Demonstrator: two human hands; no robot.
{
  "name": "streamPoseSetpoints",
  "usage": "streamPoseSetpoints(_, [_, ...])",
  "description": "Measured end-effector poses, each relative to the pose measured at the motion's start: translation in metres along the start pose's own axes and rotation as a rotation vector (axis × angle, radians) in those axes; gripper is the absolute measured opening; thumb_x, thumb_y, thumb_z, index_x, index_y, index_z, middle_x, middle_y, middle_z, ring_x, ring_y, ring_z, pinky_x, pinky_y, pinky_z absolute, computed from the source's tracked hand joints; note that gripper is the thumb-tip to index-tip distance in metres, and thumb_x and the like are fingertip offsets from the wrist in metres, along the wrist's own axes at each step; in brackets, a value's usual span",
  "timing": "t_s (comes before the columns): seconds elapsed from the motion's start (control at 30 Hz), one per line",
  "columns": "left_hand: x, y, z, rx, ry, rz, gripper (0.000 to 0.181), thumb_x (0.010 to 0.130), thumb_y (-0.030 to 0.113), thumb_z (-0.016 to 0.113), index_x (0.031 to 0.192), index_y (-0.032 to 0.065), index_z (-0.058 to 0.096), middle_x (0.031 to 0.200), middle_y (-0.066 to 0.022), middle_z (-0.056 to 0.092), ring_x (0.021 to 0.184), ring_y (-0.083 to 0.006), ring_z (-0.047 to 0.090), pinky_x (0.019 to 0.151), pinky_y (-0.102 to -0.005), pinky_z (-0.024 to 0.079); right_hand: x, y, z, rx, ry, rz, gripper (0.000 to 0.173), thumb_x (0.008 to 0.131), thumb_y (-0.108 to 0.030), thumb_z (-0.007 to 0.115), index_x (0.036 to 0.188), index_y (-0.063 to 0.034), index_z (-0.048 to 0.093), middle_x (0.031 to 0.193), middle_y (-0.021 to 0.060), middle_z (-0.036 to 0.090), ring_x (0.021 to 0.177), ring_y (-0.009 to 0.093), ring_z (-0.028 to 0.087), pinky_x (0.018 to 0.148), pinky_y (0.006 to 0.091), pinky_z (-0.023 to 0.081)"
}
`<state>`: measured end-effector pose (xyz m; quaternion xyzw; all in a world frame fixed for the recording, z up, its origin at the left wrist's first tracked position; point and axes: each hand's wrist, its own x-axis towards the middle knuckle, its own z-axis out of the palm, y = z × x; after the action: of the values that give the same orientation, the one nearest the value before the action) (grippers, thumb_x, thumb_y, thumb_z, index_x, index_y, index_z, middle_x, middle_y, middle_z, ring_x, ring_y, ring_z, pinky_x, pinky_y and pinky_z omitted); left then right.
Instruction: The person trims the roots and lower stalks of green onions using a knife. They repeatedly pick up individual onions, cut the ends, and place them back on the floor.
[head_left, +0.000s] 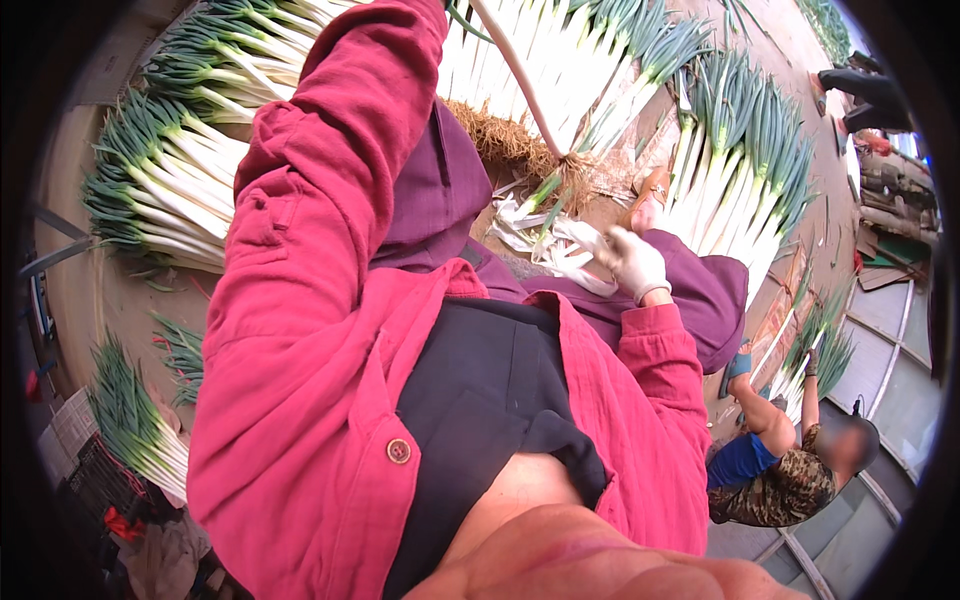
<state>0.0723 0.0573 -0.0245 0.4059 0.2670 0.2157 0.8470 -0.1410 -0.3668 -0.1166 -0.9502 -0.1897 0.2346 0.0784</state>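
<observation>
My left arm, in a pink-red sleeve, reaches up past the top edge, so my left hand is out of view. Near that sleeve a long pale stalk of a green onion or leek (529, 90) slants down from the top edge, its root tuft (576, 176) at the lower end. My right hand (639, 264), in a white work glove, is by my right thigh with its fingers bent. Pale peeled leaf strips (566, 251) lie around its fingertips; whether it grips one is unclear. A green leaf piece (541, 193) rests among the peelings.
White-stalked bunches lie ahead (510, 71), at left (180, 172) and at right (742, 165). A brown slipper (651, 187) is on my right foot. At lower right a co-worker (780, 472) crouches by another bunch (795, 367). A dark crate (105, 472) stands at lower left.
</observation>
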Motion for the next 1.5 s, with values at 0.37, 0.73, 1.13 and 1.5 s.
streamPoseSetpoints(0.37, [-0.078, -0.042, 0.024, 0.112, -0.207, 0.172, 0.029, 0.088, 0.023, 0.063, 0.090, -0.0010, 0.046, 0.070, -0.0057, 0.057, 0.048, -0.0121, 0.055, 0.045, -0.0256, 0.051, 0.023, -0.109, -0.032, 1.273, -0.076, -0.177, 0.046, 0.090, -0.012, 0.060, 0.129, 0.0023, 0.042, 0.097, 0.0041, 0.057, 0.080, 0.008, 0.053, 0.067, 0.0193, 0.045])
streamPoseSetpoints(0.73, [-0.081, -0.030, 0.028, -0.024, -0.734, -0.188, 0.048, 0.091, 0.054, 0.047, 0.083, 0.0083, 0.059, 0.074, -0.0078, 0.064, 0.068, -0.0198, 0.064, 0.061, -0.0309, 0.053, -0.041, -0.103, -0.012, 1.622, 0.100, 0.085, 0.034, 0.092, -0.023, 0.058, 0.115, 0.0010, 0.049, 0.069, 0.0042, 0.054, 0.045, 0.005, 0.041, 0.041, 0.0165, 0.033])
streamPoseSetpoints(1.13, [-0.107, -0.096, 0.020, 0.058, -0.499, -0.323, 0.016, 0.095, 0.023, 0.050, 0.090, 0.0077, 0.051, 0.068, -0.0008, 0.051, 0.052, -0.0110, 0.047, 0.049, -0.0275, 0.044, -0.028, -0.110, -0.043, 1.453, 0.052, -0.038, 0.049, 0.085, -0.014, 0.066, 0.128, 0.0020, 0.046, 0.080, -0.0006, 0.055, 0.056, 0.003, 0.044, 0.049, 0.0166, 0.036])
streamPoseSetpoints(1.5, [-0.179, -0.012, -0.009, 0.000, -0.233, -0.034, 0.018, 0.090, 0.009, 0.053, 0.104, 0.0051, 0.043, 0.073, -0.0043, 0.052, 0.047, -0.0085, 0.049, 0.040, -0.0243, 0.045, -0.005, -0.143, -0.049, 1.328, 0.044, -0.188, 0.057, 0.084, -0.026, 0.067, 0.126, 0.0051, 0.045, 0.083, 0.0008, 0.054, 0.061, 0.005, 0.048, 0.052, 0.0168, 0.038])
